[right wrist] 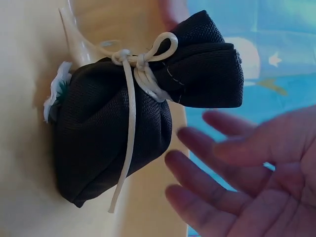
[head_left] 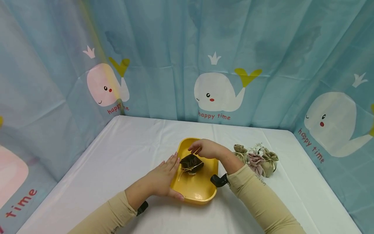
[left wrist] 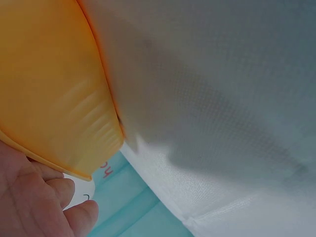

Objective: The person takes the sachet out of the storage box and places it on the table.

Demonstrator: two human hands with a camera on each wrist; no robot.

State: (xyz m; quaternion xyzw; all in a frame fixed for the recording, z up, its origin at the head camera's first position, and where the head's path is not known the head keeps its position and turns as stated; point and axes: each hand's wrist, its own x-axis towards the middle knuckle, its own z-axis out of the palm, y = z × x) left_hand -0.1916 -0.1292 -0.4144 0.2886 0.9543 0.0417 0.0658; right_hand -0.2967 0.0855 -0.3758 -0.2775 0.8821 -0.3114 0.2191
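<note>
A black drawstring pouch [head_left: 192, 162] tied with a cream cord lies in the yellow tray [head_left: 201, 188]. In the right wrist view the pouch [right wrist: 106, 133] shows its gathered neck, a bow and a white flower at its side. My left hand [head_left: 163, 178] rests along the tray's left rim with fingers extended and the thumb at the near edge. Above the far part of the tray is my right hand [head_left: 208, 149], its fingers loosely bent and holding nothing. Its fingertips [right wrist: 177, 160] are close to the pouch, with a small gap between.
To the right of the tray stands a cluster of several small pouches [head_left: 257, 161] in olive, pink, beige and white. A white cloth [head_left: 131, 143] covers the table. Blue curtains [head_left: 157, 94] with whale prints hang behind it and on both sides.
</note>
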